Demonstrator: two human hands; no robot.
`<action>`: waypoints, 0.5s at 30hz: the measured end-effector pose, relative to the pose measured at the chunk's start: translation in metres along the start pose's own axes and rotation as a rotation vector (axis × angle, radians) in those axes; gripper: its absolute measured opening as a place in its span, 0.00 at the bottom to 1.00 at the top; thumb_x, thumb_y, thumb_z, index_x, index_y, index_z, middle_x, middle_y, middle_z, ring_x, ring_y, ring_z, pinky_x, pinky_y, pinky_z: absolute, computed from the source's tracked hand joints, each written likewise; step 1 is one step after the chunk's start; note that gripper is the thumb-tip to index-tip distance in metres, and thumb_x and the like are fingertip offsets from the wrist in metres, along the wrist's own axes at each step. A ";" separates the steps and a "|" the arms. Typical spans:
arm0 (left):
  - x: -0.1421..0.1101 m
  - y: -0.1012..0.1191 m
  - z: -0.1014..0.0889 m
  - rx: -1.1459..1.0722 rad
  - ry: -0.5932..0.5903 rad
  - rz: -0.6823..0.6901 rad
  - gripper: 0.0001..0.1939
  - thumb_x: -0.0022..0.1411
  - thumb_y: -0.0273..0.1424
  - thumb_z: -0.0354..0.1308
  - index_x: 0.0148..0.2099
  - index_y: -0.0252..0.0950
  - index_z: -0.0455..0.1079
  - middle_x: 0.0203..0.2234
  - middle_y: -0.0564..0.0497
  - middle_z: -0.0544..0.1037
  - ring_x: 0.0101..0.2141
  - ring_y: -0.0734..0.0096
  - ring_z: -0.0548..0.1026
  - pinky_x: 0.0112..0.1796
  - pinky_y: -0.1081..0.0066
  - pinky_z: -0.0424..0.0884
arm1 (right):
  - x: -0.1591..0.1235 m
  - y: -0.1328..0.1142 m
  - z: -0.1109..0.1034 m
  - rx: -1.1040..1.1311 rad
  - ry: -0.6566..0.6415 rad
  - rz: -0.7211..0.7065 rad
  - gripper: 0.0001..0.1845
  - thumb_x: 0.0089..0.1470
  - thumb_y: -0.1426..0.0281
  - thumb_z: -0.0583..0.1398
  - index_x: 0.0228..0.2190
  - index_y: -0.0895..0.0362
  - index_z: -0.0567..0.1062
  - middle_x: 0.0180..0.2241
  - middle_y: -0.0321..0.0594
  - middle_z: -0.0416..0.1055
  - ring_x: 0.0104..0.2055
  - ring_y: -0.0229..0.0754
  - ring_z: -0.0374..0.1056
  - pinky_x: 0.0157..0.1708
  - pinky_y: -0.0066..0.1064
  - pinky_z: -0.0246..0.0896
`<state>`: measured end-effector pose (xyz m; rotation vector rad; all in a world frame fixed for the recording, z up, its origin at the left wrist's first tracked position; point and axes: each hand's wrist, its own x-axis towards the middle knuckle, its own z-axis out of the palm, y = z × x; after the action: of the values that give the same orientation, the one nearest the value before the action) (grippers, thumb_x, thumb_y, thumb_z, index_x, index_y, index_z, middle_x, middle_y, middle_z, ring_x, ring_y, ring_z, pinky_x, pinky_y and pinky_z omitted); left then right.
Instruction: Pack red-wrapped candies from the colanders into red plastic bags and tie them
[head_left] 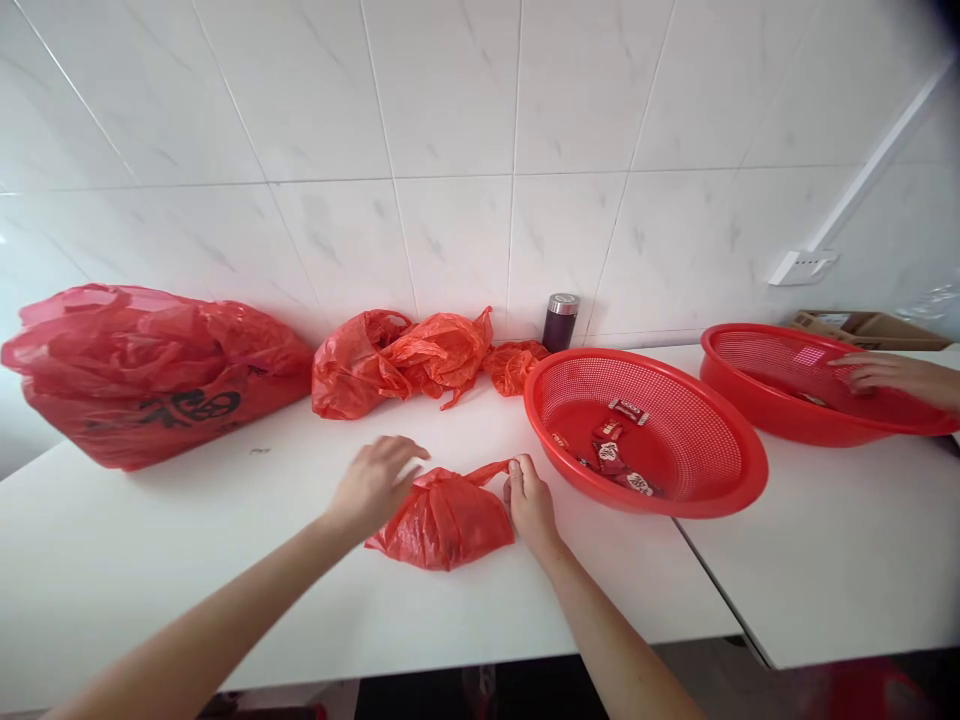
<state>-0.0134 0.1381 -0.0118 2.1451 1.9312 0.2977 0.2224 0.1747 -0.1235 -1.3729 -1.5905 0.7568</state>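
A small red plastic bag (450, 525) with bulky contents rests on the white table (300, 610) in front of me. My right hand (531, 500) pinches one twisted handle of the bag between thumb and fingers, pulling it out to the right. At the upper left side of the bag, my left hand (379, 485) hovers with its fingers stretched out and apart. Whether those fingertips touch the plastic I cannot tell. What lies inside the bag is hidden by the red film.
Right of me stands a red plastic basket (720, 440) holding several small wrapped packets (609, 455). Beyond it, another person's hand (885, 372) reaches into a second red basket (817, 430). Along the wall sit a large red bag (150, 380), crumpled red bags (442, 350) and a dark flask (560, 325).
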 end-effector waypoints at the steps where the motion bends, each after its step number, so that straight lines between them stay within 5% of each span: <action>1: 0.001 0.011 0.009 0.002 -0.048 0.071 0.16 0.66 0.35 0.50 0.55 0.43 0.67 0.55 0.49 0.71 0.57 0.60 0.64 0.57 0.56 0.58 | 0.000 0.000 0.000 0.016 0.002 -0.002 0.18 0.65 0.56 0.41 0.32 0.51 0.61 0.19 0.30 0.63 0.22 0.40 0.63 0.25 0.28 0.53; 4: 0.004 0.028 0.023 -0.001 -0.173 0.093 0.14 0.61 0.34 0.59 0.49 0.37 0.71 0.43 0.46 0.77 0.45 0.58 0.73 0.48 0.53 0.67 | -0.001 0.001 -0.001 0.055 -0.001 0.000 0.18 0.65 0.55 0.43 0.32 0.51 0.62 0.18 0.29 0.62 0.21 0.40 0.62 0.25 0.28 0.53; 6: 0.000 0.021 0.010 -0.052 -0.210 0.030 0.09 0.61 0.34 0.58 0.41 0.35 0.73 0.36 0.47 0.77 0.38 0.60 0.74 0.42 0.56 0.70 | -0.002 0.002 -0.003 0.081 -0.010 0.004 0.17 0.64 0.53 0.45 0.34 0.52 0.63 0.18 0.30 0.63 0.21 0.39 0.61 0.24 0.28 0.54; 11: -0.073 -0.034 -0.098 -0.356 -0.163 -0.151 0.16 0.61 0.45 0.54 0.37 0.37 0.71 0.31 0.53 0.78 0.35 0.65 0.77 0.35 0.69 0.73 | -0.004 0.003 -0.007 0.141 -0.040 0.030 0.18 0.62 0.51 0.46 0.37 0.52 0.61 0.20 0.30 0.63 0.20 0.38 0.60 0.22 0.27 0.54; 15: -0.176 -0.080 -0.171 -0.768 0.334 -0.638 0.29 0.50 0.45 0.61 0.53 0.37 0.67 0.29 0.59 0.79 0.33 0.63 0.79 0.37 0.60 0.74 | -0.005 0.002 -0.008 0.007 -0.091 0.033 0.17 0.59 0.52 0.51 0.37 0.52 0.64 0.21 0.31 0.66 0.20 0.38 0.62 0.23 0.27 0.54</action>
<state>-0.1605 -0.0217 0.1269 0.9913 2.0632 1.0910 0.2303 0.1692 -0.1228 -1.3796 -1.6375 0.8547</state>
